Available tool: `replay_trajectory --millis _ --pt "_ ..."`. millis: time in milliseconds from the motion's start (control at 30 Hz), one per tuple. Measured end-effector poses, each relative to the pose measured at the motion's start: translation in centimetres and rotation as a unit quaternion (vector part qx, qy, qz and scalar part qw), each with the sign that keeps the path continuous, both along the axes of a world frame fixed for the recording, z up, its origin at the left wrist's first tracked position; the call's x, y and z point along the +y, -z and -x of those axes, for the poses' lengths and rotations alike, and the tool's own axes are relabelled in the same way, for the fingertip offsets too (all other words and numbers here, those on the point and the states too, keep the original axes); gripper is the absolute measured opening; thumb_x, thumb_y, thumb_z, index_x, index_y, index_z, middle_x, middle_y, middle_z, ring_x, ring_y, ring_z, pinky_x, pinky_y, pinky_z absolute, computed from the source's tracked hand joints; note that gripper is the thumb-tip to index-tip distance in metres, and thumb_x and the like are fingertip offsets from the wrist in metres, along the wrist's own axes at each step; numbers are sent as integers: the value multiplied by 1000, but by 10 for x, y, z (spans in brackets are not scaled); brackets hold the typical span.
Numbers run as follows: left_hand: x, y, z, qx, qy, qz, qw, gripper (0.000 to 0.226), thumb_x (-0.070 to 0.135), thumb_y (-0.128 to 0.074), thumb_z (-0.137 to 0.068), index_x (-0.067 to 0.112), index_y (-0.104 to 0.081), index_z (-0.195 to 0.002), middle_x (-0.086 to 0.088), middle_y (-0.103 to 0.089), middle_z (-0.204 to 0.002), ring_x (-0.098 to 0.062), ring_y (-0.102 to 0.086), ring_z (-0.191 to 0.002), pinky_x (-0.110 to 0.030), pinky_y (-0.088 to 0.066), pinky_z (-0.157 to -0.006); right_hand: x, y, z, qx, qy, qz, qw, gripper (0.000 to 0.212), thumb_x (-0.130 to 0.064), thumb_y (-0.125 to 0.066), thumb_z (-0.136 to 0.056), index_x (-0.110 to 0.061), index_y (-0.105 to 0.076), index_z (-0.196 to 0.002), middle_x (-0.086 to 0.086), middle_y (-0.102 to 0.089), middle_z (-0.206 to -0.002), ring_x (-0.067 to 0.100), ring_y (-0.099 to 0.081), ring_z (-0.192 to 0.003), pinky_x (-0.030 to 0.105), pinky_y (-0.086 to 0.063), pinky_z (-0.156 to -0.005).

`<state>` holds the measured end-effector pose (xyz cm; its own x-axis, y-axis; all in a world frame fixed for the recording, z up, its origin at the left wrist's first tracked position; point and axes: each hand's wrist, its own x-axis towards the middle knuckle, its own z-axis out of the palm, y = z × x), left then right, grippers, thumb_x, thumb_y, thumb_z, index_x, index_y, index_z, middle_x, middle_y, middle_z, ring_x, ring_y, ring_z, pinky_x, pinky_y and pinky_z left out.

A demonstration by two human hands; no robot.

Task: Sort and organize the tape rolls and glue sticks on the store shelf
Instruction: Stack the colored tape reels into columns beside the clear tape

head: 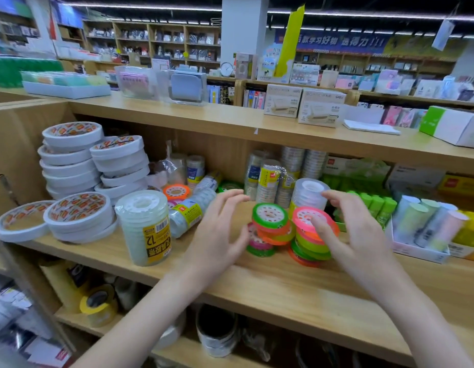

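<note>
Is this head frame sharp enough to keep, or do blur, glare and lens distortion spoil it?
Head view: usable. Wide-angle bending curves the wooden shelf edge and stretches the corners. The right hand is slightly motion-blurred, as are the pastel tubes in the white tray. The small neon tape rolls read clearly. Lighting is even and shadows soft; ceiling strip lights glare mildly.

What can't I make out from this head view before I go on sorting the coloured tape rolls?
- Right hand: whether it touches the pink-topped tape stack; motion blur.
- Green glue sticks: partly hidden behind that hand.
- Pastel tubes in white tray: too blurred to identify.
- Lower shelf rolls: dark, partly covered by the shelf board.
</note>
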<state>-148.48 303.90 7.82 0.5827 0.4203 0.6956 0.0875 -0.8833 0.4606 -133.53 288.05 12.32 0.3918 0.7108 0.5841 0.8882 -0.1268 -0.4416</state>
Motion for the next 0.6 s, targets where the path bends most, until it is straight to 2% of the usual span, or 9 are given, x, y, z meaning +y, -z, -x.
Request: replay_trajectory --millis 67,167,233,333,367,433,467,533,600 --pt "-3 -4 18 -29 -50 -36 998 39 21 -45 -83 8 -54 -119 -5 -50 -121 -12 -45 -116 -18 -32 -104 12 -5 7 -23 -50 -3 998 33 -38 -47 -86 -23 -49 -116 -9 -45 -113 -6 -37 -104 -6 -21 -86" --pt "-3 -8 46 -70 -123 -134 981 32 8 -48 -82 8 -54 -113 -6 -52 -114 -23 -51 -107 -29 -39 -97 38 -6 23 -39 -117 -5 992 28 -27 -50 -84 -14 -58 -108 -5 -48 -110 -5 -39 -103 -5 -20 -90" --pt "-1 -8 65 -79 -197 -158 964 34 8 -51 -80 12 -50 -113 -6 -51 -116 -25 -50 -105 -30 -36 -95 57 -2 34 -35 -161 1 986 27 -23 -51 -83 -11 -60 -105 -2 -49 -110 -2 -42 -102 -3 -24 -89" --pt "12 -1 90 -61 -279 -90 954 49 28 -54 -79 19 -39 -124 -10 -39 -128 -25 -38 -119 -25 -21 -102 82 8 49 -34 -214 63 974 30 -21 -53 -86 -13 -56 -115 2 -44 -120 5 -45 -99 7 -31 -89" --pt "17 3 95 -46 -280 -55 957 56 34 -57 -78 23 -34 -128 -12 -35 -132 -24 -33 -124 -27 -20 -105 89 11 54 -42 -225 96 969 33 -19 -55 -88 -14 -52 -121 2 -41 -126 8 -45 -103 9 -28 -91" --pt "26 10 103 -12 -241 3 971 68 33 -68 -75 31 -29 -130 -13 -29 -140 -23 -25 -133 -33 -24 -108 104 17 62 -64 -238 132 960 44 -12 -55 -89 -16 -44 -131 2 -32 -139 13 -38 -124 9 -19 -96" --pt "30 13 106 -2 -222 13 975 71 28 -73 -73 34 -29 -128 -11 -26 -142 -21 -23 -135 -31 -26 -107 114 18 67 -79 -243 143 956 50 -9 -54 -88 -16 -39 -135 2 -28 -144 14 -30 -132 10 -15 -100" --pt "37 16 111 4 -200 6 980 72 24 -76 -70 36 -31 -124 -7 -25 -143 -10 -21 -133 -17 -22 -104 137 22 74 -112 -248 168 947 62 -3 -53 -85 -17 -31 -141 1 -21 -151 17 -20 -139 17 -10 -110" --pt "47 16 118 1 -171 -4 985 69 29 -74 -69 36 -32 -123 2 -24 -139 1 -20 -128 -1 -17 -98 157 27 78 -146 -249 208 935 72 -1 -53 -81 -21 -24 -144 -1 -19 -153 19 -14 -141 33 -12 -116"
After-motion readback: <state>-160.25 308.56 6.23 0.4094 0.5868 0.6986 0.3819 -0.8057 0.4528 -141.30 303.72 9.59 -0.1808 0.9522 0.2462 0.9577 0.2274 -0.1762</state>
